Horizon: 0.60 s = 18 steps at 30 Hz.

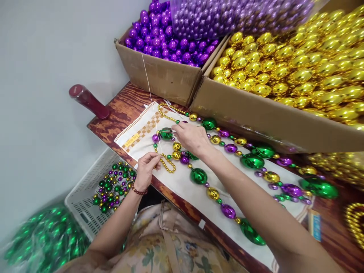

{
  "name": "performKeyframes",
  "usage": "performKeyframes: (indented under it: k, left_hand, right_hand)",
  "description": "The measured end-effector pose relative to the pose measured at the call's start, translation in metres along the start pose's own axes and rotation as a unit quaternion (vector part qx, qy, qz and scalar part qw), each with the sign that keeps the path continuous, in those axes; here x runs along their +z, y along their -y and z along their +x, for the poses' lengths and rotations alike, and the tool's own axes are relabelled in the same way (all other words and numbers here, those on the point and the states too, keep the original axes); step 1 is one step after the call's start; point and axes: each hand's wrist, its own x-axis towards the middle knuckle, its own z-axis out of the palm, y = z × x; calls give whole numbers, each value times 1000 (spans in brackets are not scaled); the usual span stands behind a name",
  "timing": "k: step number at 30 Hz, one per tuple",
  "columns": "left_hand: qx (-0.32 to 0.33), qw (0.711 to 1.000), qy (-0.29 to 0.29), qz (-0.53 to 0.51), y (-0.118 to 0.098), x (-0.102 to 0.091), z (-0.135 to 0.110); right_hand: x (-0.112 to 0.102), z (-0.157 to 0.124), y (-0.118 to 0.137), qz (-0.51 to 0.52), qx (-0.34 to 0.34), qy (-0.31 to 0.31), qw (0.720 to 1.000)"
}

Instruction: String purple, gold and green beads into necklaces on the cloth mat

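Note:
My left hand (146,168) is closed in a pinch at the end of a strand of small gold beads (171,169), where a white thread (149,85) comes down to the fingertips. My right hand (190,138) is closed around a slim metal tool (167,131), its kind unclear, whose tip points left over a large green bead (165,133). Around both hands lies a long necklace of green, purple and gold beads (212,193), spread over a white cloth (136,146). The right hand and forearm hide part of it.
Open cardboard boxes hold purple beads (156,34) and gold beads (295,72) along the back. A dark red cylinder (89,101) stands at the table's left corner. Below are a white basket (78,193) with bead strands and a bag of green beads (48,239).

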Motion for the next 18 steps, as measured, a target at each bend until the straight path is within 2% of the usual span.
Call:
performKeyframes:
  k: [4,11,15,18]
  left_hand:
    - [-2,1000,-3,1,2,0,1]
    - [-3,1000,-3,-10,0,2,1]
    - [-5,1000,-6,-2,0,3,2]
    - [-4,1000,-7,13,0,1,4]
  right_hand:
    - [2,12,-1,-29,-55,-27,998]
    - [2,19,3,-14,-96,-33,995]
    - [5,25,9,16,-88,-17,996]
    - [6,24,9,43,-39,14,998]
